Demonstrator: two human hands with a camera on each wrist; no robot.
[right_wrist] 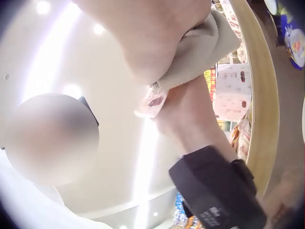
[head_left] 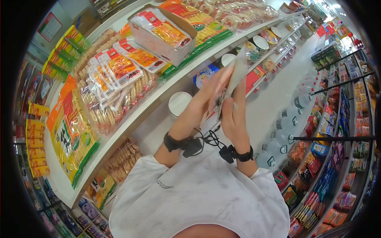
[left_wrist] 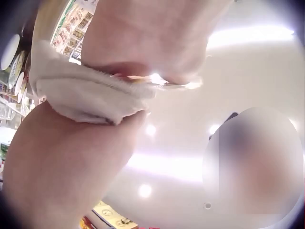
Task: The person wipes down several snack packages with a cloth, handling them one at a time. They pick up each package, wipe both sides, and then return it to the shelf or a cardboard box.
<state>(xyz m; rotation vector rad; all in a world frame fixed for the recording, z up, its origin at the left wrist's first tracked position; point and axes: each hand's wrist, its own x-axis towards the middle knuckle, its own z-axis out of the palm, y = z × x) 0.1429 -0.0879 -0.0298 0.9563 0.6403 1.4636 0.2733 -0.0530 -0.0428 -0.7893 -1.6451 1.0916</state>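
My left hand [head_left: 202, 104] grips a flat snack packet [head_left: 217, 95] with red and white print and dark spots near its lower end. Against the packet's right side, my right hand [head_left: 236, 113] holds a white cloth [head_left: 239, 73], its thumb toward the packet. In the left wrist view the cloth [left_wrist: 90, 93] looks fuzzy and folded, pinched between the two hands. The right wrist view shows the cloth [right_wrist: 200, 55] with a finely jagged edge, and a clear corner of the packet [right_wrist: 155, 101] sticking out below it. Most of the packet is hidden by hands and cloth.
A white curved shelf carries an open box [head_left: 162, 33] of similar packets, loose packets [head_left: 119, 67] on bagged snacks, and yellow bags [head_left: 73, 135]. Round tubs [head_left: 180, 104] stand lower down. Water bottles [head_left: 283, 131] line the floor at right, beside racks of snacks [head_left: 317, 158].
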